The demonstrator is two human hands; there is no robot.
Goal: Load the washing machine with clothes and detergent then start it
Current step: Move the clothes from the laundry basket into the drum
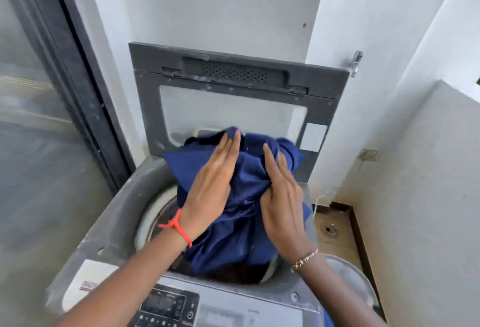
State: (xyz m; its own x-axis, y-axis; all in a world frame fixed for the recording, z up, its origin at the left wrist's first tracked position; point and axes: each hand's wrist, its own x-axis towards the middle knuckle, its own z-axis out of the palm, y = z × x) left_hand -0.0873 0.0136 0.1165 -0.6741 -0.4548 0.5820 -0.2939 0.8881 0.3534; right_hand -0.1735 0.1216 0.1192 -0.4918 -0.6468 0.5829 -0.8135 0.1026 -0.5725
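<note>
Top-loader washing machine (124,212), lid (233,108) up and standing behind my fingertips. Navy bundle of clothes (239,210) pressed between my two palms, over the drum opening (158,212).

Bundle's long axis runs from near my wrists away toward the lid; far end bunched and pointing up at the lid window, near end hanging down into the drum.

Left hand (210,189): fingers straight and together, flat against the left flank of the cloth, not curled round anything. Red thread (178,228) on that wrist.

Right hand (280,202): fingers mostly extended along the right flank; the thumb seems to dig into a fold at mid-bundle (pinched or only pressing, I cannot tell). Beaded bracelet (305,259) on that wrist.

Below my wrists: control panel (168,306), display and buttons blurred, text unreadable, cut off by the bottom edge.

Hidden: the drum's inside, covered by cloth except a pale arc left of my left hand. Something dark lies under the near end of the bundle; can't make it out.

Right of my right hand, down on the tiled floor: a round drain (328,229). Left of my left hand: glass door (39,119), smeared with motion blur.
</note>
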